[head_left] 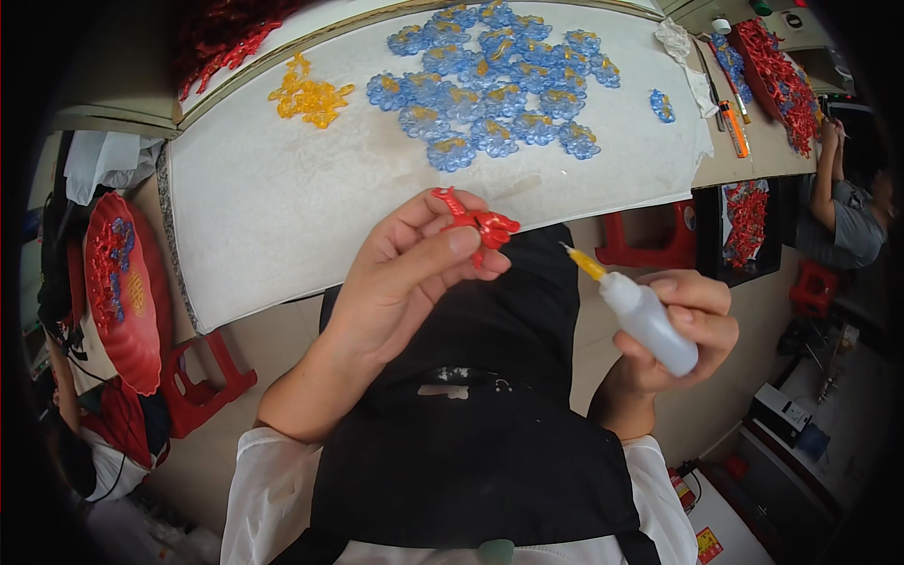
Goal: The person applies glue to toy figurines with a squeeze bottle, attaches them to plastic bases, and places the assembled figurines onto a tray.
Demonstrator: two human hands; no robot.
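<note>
Fingers (443,247) partly over red ornament (478,226), shape unclear

Left hand (414,273) pinches a glossy red plastic ornament (478,224). Right hand (683,325) grips a matt, translucent white plastic squeeze bottle (648,322) with yellow nozzle. Beyond the hands: matt white cloth-like worktop (282,207) cover, shiny translucent blue pieces (494,85).

Left hand (405,278) pinches a red ornament (478,226); right hand (683,325) grips a glue bottle (645,320).

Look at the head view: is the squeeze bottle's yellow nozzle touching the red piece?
No: the squeeze bottle in the right hand stops short of the red piece.
</note>
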